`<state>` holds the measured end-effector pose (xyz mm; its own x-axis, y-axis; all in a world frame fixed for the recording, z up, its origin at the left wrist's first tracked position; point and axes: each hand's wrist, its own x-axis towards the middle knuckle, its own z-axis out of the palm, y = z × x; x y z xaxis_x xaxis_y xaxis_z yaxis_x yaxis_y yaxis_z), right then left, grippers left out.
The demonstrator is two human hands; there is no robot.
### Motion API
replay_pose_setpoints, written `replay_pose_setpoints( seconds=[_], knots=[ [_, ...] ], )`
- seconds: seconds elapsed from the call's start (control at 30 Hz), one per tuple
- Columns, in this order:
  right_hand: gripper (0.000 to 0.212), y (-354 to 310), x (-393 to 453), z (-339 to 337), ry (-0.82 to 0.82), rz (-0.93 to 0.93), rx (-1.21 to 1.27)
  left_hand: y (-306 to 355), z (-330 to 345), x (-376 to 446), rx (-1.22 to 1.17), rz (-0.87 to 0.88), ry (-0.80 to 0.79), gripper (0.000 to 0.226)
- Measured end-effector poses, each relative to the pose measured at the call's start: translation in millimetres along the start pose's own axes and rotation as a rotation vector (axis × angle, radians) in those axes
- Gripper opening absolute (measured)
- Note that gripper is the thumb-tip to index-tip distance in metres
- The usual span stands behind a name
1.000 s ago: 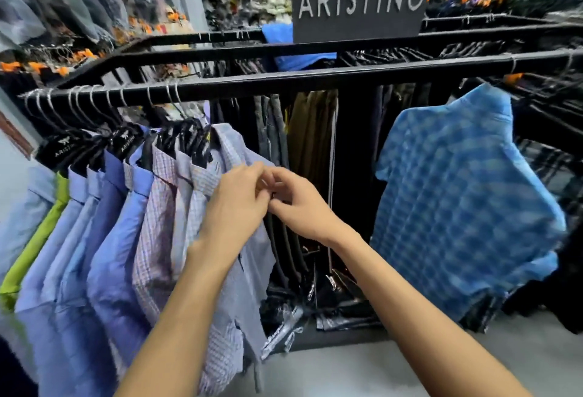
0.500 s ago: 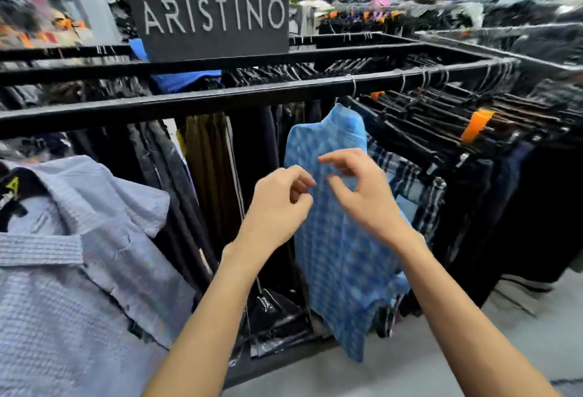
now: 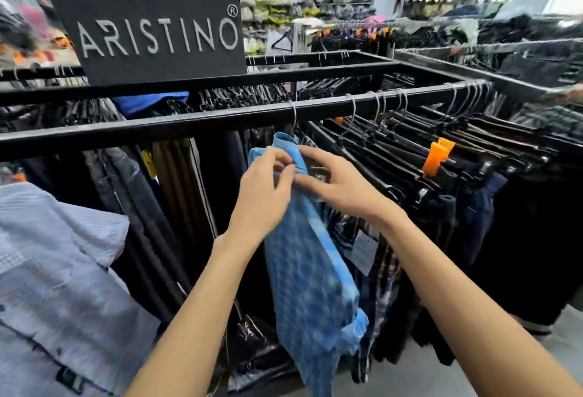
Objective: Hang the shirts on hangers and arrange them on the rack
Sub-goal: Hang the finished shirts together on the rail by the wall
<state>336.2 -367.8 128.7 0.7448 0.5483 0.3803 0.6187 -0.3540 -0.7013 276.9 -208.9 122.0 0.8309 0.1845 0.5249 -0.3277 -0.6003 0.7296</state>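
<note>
A blue checked shirt [image 3: 310,273] hangs from the black rack rail [image 3: 164,127] by a metal hanger hook [image 3: 294,112]. My left hand [image 3: 265,188] pinches the shirt's front just below the collar. My right hand [image 3: 336,183] meets it from the right side, its fingertips on the same spot of fabric. A pale blue shirt [image 3: 56,270] fills the lower left, and its hanger is hidden.
A black sign reading ARISTINO [image 3: 151,34] stands on the rack's top. Dark trousers on clip hangers [image 3: 441,176] crowd the rail to the right, one with an orange tag [image 3: 437,157]. More dark garments hang behind the rail. Grey floor [image 3: 410,377] shows below.
My view has swung right, away from the row of light shirts. Both hands left the pale blue shirt, crossed the gap and now hold the blue checked shirt near its collar.
</note>
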Motion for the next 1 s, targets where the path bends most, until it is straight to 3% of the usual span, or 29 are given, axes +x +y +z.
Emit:
replay_pose_setpoints(
  seconds=[0.2,0.47,0.7,0.87,1.0],
  knots=[
    [0.053,-14,7,12,-0.056,-0.094,0.040,-14,-40,-6,-0.037,0.115,-0.102,0.028],
    [0.057,-34,28,44,-0.166,-0.101,0.101,-40,-102,5,0.167,0.304,-0.103,0.041],
    [0.050,-39,31,57,-0.134,-0.150,0.103,-56,-117,8,0.260,0.432,-0.110,0.035],
    [0.043,-45,30,47,-0.143,-0.113,0.062,-65,-123,22,0.454,0.707,-0.096,0.022],
    [0.032,-59,28,38,-0.232,-0.120,-0.069,-68,-121,24,0.478,0.809,-0.048,0.013]
  ],
)
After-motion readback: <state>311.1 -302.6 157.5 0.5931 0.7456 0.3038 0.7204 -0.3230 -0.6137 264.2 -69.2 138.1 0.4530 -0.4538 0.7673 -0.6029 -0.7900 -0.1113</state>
